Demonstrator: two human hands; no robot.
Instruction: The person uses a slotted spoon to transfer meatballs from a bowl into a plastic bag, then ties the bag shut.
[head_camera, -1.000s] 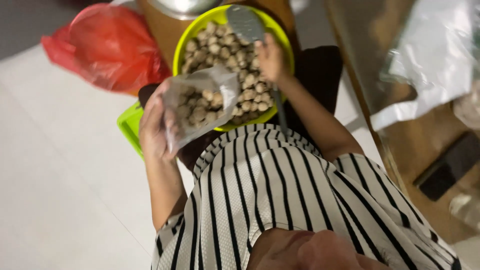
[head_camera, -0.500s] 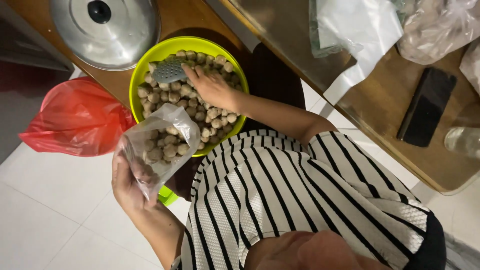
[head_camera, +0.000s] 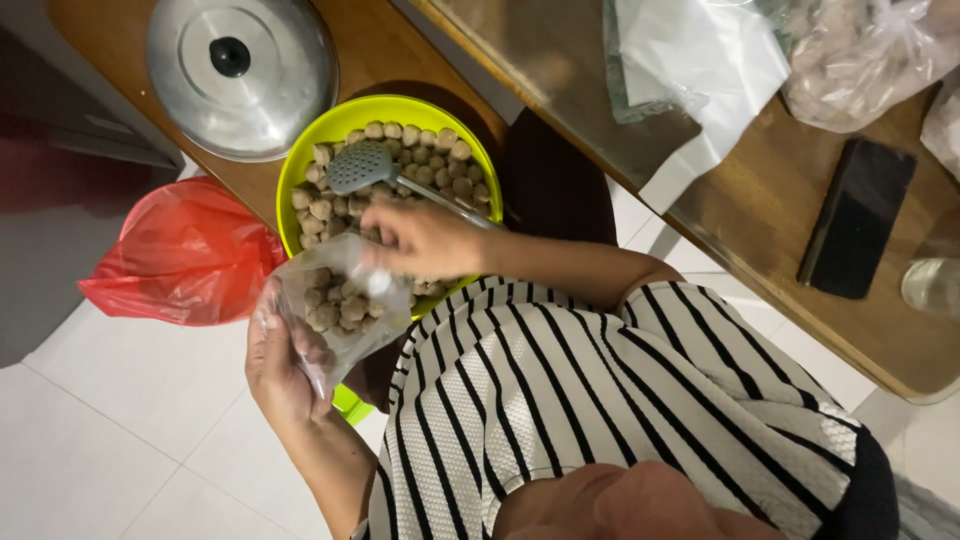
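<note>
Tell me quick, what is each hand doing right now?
Left hand: closed around the clear bag of brown balls.
Right hand: at the bag's mouth, fingers curled; blurred, so any contents cannot be told.

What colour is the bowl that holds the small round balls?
Bright lime green: the bowl shows best in the head view, the only one.

L hand (head_camera: 278, 370) low at left, palm up, fingers (head_camera: 300, 345) curled in a closed grasp, forearm running down toward the torso. R hand (head_camera: 420, 238) reached across in front of the chest, knuckles up, fingers bunched and pointing left, close above the L. R elbow bent, forearm bare.
</note>
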